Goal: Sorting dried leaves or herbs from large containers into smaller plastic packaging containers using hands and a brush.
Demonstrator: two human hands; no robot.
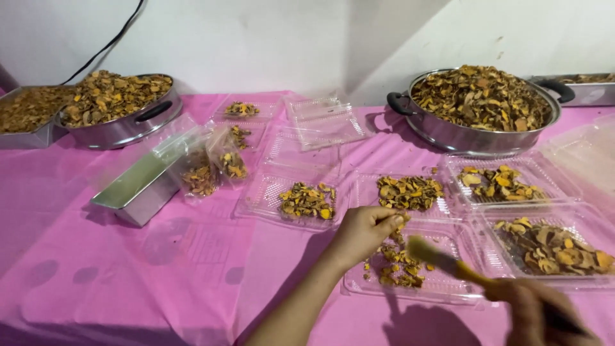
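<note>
My left hand (365, 232) hovers over a clear plastic tray (442, 289) near the front, fingers pinched on a few dried orange-brown slices (397, 266) that lie scattered in it. My right hand (535, 314), at the lower right and blurred, grips the handle of a yellow spoon-like scoop (442, 259) whose tip points over the same tray. Other clear trays beside it hold piles of the same slices (409, 192), (306, 202), (500, 182), (551, 247).
A large steel pan (448, 136) heaped with slices stands at the back right, another steel pan (125, 128) and a flat steel tray (29, 134) at the back left. A rectangular metal box (138, 186), small filled bags (214, 168) and empty clear lids (323, 122) lie on the pink tablecloth (128, 269).
</note>
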